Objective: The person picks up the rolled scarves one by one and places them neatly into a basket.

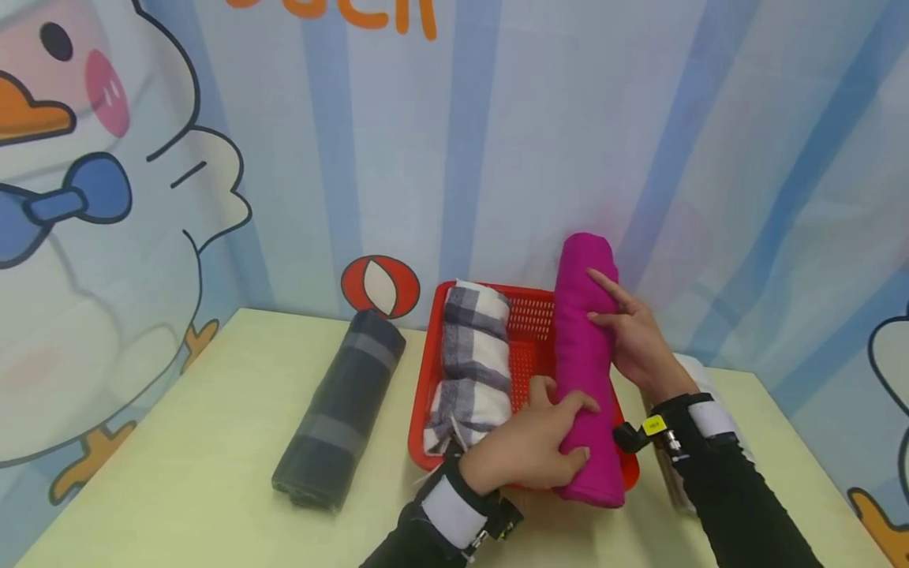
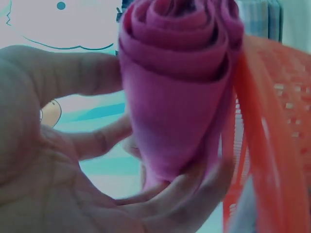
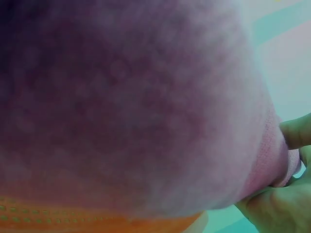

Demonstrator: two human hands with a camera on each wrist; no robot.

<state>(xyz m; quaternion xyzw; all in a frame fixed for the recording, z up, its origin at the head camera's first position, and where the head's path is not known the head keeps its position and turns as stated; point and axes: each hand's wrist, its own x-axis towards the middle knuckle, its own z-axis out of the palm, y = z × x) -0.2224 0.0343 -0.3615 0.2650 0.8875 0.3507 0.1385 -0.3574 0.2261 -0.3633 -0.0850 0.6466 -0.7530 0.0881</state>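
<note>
A long rolled magenta cloth (image 1: 585, 331) is held in both hands, slanting over the right side of a red plastic basket (image 1: 531, 312). My left hand (image 1: 529, 450) grips its near end, thumb and fingers round the roll. Farther up, my right hand (image 1: 639, 347) holds the roll from the right. In the left wrist view the spiral end of the magenta cloth (image 2: 175, 107) faces the camera, beside the basket's rim (image 2: 262, 126). Inside the basket's left half lies a rolled grey-and-white checked cloth (image 1: 476, 355). The magenta cloth (image 3: 136, 107) fills most of the right wrist view, blurred.
A dark grey roll with lighter bands (image 1: 341, 410) lies on the pale yellow table (image 1: 213, 442), left of the basket. At the right, a whitish item (image 1: 675, 477) is mostly hidden beneath my right forearm. A printed curtain (image 1: 398, 158) hangs behind the table.
</note>
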